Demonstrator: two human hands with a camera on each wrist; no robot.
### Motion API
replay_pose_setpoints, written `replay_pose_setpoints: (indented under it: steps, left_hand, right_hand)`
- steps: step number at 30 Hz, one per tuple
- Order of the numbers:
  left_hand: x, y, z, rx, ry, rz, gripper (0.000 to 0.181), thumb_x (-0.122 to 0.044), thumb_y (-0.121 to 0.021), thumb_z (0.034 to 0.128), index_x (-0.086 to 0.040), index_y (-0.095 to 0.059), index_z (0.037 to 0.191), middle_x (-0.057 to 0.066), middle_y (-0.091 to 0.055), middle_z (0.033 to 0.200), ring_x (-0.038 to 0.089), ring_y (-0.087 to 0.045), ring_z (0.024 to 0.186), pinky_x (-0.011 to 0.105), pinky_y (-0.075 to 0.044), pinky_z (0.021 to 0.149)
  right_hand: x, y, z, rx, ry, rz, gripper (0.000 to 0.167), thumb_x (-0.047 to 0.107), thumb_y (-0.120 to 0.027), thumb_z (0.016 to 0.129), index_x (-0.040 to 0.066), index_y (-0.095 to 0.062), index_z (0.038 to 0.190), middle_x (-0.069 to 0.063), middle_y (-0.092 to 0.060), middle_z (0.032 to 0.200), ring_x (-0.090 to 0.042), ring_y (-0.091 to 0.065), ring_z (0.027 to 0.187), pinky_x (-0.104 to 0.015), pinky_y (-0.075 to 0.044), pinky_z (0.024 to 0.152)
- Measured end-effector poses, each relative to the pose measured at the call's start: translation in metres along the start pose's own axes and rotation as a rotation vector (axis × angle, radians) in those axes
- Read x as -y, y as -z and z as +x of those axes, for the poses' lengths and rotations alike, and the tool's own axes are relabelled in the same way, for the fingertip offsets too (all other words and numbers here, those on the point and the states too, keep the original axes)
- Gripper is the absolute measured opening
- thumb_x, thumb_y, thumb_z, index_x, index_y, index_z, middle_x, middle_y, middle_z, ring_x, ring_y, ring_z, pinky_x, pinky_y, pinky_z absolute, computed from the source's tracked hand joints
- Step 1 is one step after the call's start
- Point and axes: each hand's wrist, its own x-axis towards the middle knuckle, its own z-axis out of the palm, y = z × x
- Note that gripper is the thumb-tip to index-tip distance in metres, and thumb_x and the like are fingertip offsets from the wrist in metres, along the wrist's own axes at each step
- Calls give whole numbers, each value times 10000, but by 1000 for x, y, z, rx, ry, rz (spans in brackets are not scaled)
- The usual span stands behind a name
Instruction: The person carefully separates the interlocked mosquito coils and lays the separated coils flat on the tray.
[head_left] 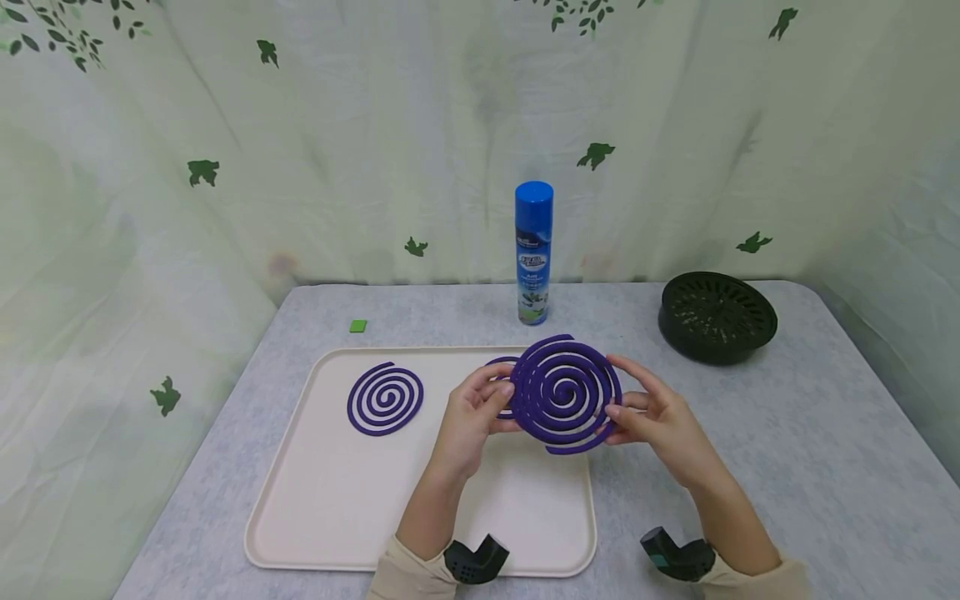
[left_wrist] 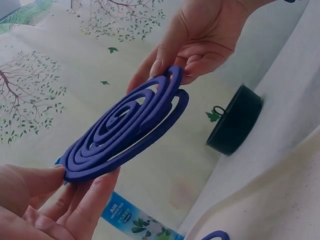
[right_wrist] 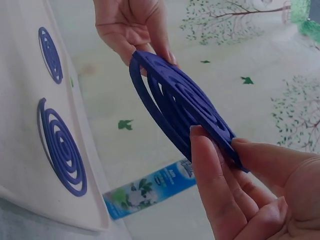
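Note:
Both hands hold up a purple mosquito coil above the tray's right side. It looks like two spirals nested together, with one loose end at the top and another at the bottom. My left hand pinches its left edge between thumb and fingers. On the opposite edge, the thumb and fingers of my right hand grip the rim. A single purple coil lies flat on the white tray. Another coil lies on the tray too, mostly hidden behind the held one in the head view.
A blue air freshener can stands upright behind the tray. At the back right sits a dark round coil holder with a slotted top. A small green square lies near the tray's far edge. A patterned curtain hangs behind the table.

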Motion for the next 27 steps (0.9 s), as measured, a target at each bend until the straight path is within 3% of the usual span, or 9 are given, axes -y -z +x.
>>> replay_pose_setpoints:
  steps: [7, 20, 27]
  left_hand:
    - [0, 0, 0, 2, -21, -8, 248, -12, -515, 899, 34, -524, 1143, 114, -627, 910, 217, -628, 765, 351, -554, 587]
    - [0, 0, -1, 3, -38, 5, 273, -50, -519, 907, 62, -493, 1154, 82, -629, 908, 174, -623, 729, 317, -552, 563]
    - [-2, 1, -1, -5, -4, -11, 256, -21, -491, 915, 42, -501, 1163, 80, -629, 909, 174, -613, 720, 314, -552, 558]
  right_hand:
    - [-4, -5, 3, -73, -46, 55, 598, 45, -589, 863, 137, -321, 1390, -129, -620, 810, -237, -635, 662, -435, -536, 624]
    - [-5, -8, 4, -21, -47, 198, 599, 12, -544, 884, 76, -255, 1406, -78, -651, 837, -178, -640, 682, -355, -548, 624]
    - [-6, -9, 4, -37, 5, 98, 613, -7, -562, 867, 71, -266, 1398, -117, -642, 857, -219, -638, 690, -412, -544, 613]
